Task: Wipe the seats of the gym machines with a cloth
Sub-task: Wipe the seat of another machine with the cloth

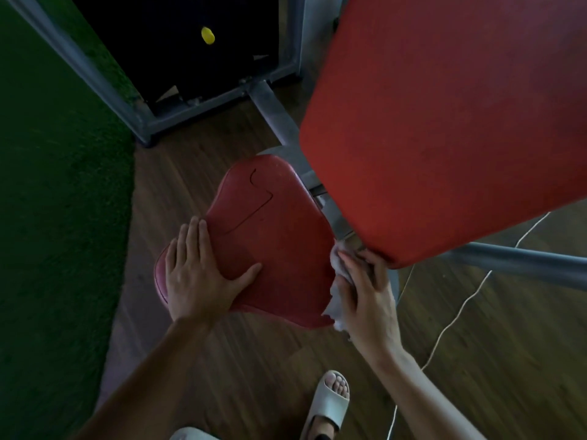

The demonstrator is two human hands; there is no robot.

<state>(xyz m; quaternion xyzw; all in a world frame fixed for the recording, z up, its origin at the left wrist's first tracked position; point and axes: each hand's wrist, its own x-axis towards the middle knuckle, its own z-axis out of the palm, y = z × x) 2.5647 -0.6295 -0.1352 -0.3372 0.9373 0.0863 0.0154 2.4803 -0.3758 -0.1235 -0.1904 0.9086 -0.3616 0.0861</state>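
Observation:
A red padded seat (276,223) with a dark cut line in its cover sits in the middle of the view. My left hand (200,271) lies flat on its near left part, fingers straight. My right hand (368,290) presses a pale crumpled cloth (336,290) against the seat's right edge, fingers over the cloth. Above my right hand a big red back pad (444,115) tilts over the seat and hides the seat's far right corner.
Grey steel frame tubes (521,258) run under the pad and back to a dark weight stack housing (178,46) with a yellow pin. Green turf (57,192) covers the left. A white cord (457,315) lies on the wooden floor. My sandalled foot (330,401) stands below.

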